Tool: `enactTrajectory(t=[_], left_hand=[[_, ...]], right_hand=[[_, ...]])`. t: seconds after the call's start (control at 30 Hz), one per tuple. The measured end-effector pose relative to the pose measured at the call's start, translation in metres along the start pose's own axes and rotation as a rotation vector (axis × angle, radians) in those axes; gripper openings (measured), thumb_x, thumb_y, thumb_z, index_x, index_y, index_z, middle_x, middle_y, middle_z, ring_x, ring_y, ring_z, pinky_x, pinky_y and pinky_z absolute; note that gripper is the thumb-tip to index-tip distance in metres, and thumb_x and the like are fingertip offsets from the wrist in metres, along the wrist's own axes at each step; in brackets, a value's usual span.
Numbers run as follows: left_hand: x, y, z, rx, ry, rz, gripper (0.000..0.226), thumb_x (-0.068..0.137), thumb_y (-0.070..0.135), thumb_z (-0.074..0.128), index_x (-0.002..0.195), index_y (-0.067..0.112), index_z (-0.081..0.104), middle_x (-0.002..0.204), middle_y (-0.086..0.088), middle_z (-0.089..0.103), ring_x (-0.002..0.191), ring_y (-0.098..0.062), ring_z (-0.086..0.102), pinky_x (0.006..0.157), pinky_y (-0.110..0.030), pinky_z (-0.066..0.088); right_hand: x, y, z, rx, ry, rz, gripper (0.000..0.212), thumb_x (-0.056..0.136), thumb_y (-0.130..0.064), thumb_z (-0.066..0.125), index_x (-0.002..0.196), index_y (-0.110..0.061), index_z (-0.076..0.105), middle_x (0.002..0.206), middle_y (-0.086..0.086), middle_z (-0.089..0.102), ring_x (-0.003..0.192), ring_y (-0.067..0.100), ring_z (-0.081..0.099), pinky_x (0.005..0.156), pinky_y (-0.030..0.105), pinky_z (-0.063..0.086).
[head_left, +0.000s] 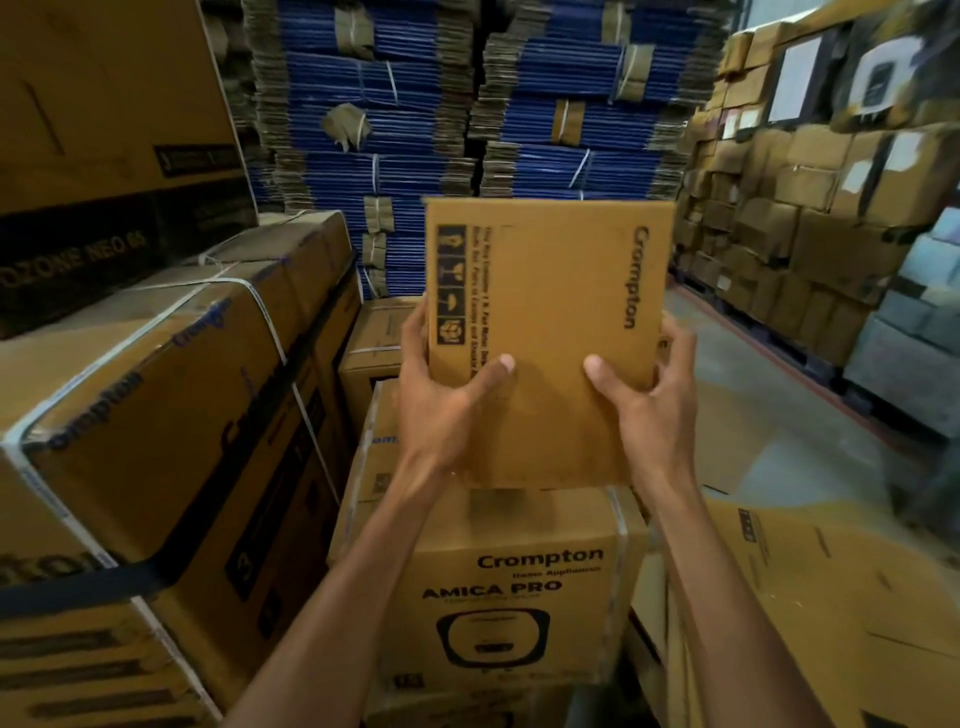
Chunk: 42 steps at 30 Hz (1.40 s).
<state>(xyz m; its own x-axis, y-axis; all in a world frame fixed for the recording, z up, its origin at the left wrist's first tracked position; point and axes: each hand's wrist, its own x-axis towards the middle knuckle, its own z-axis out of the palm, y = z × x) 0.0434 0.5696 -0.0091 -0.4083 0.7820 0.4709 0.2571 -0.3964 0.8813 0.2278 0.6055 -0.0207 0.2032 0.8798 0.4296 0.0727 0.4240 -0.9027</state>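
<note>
A flat brown cardboard piece (550, 312) printed "Crompton" and handling symbols stands upright in front of me, held in the air above a stack of boxes. My left hand (441, 400) grips its lower left edge, thumb on the front face and fingers behind. My right hand (644, 400) grips the lower right edge the same way. Directly below sits a closed box (519, 597) marked "Crompton AMICA PRO".
Strapped large cartons (156, 415) are stacked at the left. Bundles of flattened blue-edged cardboard (467, 104) rise at the back. A wall of brown boxes (805, 208) lines the right, with bare concrete floor (753, 405) between. Another flat carton (831, 597) lies at lower right.
</note>
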Motion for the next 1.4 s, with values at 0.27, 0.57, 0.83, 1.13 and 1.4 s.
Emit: enactTrajectory(t=[0.27,0.57,0.83,1.13,1.4], left_hand=[[-0.069,-0.058,0.048,-0.661,0.242,-0.421,0.089,0.085,0.008,0.078,0.148,0.041,0.025,0.139,0.000,0.058,0.126,-0.020,0.058,0.101,-0.046,0.051],[-0.122,-0.110,0.068,-0.697,0.134,-1.014,0.068,0.077,0.000,0.079,0.139,0.011,0.052,0.119,-0.008,0.073,0.109,-0.024,0.069,0.070,-0.028,0.062],[-0.112,-0.101,0.008,-0.086,-0.408,-1.055,0.026,0.094,0.020,0.071,0.118,0.017,0.062,0.115,-0.004,0.072,0.109,-0.020,0.067,0.097,-0.034,0.055],[-0.014,0.008,-0.013,0.406,-0.115,0.165,0.014,0.100,0.020,0.062,0.103,0.018,0.075,0.085,0.009,0.074,0.080,-0.002,0.069,0.074,-0.018,0.056],[0.043,-0.051,0.025,0.802,-0.551,0.123,0.026,0.102,0.015,0.052,0.123,0.007,0.065,0.128,-0.013,0.063,0.116,-0.029,0.058,0.098,-0.036,0.047]], right_hand=[[0.036,-0.071,0.011,-0.686,-0.401,-0.307,0.068,0.086,-0.034,0.077,0.142,-0.045,0.040,0.135,-0.010,0.057,0.121,0.020,0.052,0.098,0.041,0.037],[-0.005,-0.009,0.034,-0.993,-0.730,-0.448,0.075,0.090,-0.027,0.074,0.151,-0.045,0.035,0.162,-0.014,0.032,0.151,0.014,0.026,0.116,0.033,0.004],[-0.034,0.046,0.012,-0.983,-0.655,-0.626,0.072,0.085,-0.026,0.078,0.149,-0.027,0.047,0.157,-0.002,0.044,0.149,0.022,0.033,0.122,0.034,0.009],[-0.048,0.040,0.022,-0.939,-0.616,-0.602,0.050,0.088,-0.028,0.071,0.135,-0.022,0.058,0.145,0.001,0.058,0.141,0.029,0.045,0.117,0.045,0.031],[-0.041,0.023,0.025,-0.893,-0.596,-0.402,0.044,0.107,-0.045,0.041,0.140,-0.022,0.059,0.148,-0.001,0.056,0.145,0.019,0.038,0.115,0.037,0.026]])
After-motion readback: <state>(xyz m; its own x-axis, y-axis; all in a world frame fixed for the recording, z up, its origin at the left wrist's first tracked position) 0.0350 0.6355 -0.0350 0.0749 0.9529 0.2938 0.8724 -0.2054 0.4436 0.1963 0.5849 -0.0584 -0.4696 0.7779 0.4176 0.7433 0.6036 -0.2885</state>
